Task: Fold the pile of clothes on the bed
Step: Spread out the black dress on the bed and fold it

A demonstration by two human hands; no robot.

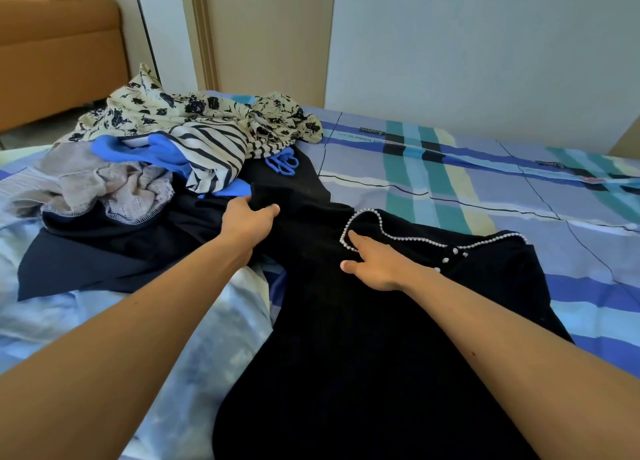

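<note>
A black garment is spread lengthwise on the bed, running from the near edge of the view up toward the pile of clothes at the far left. Its neckline is edged by a pearl trim, and it is partly laid over a pale blue mottled cloth. A raised fold of the black fabric, near the pile, is gripped by the left hand, with fingers and thumb curled round it. The right hand is laid on the garment just beside the trim, index finger stretched out and thumb spread, nothing being held. In the pile, a cream floral piece is seen on top, with a striped top, a blue item, a grey lace piece and a navy garment below it
</note>
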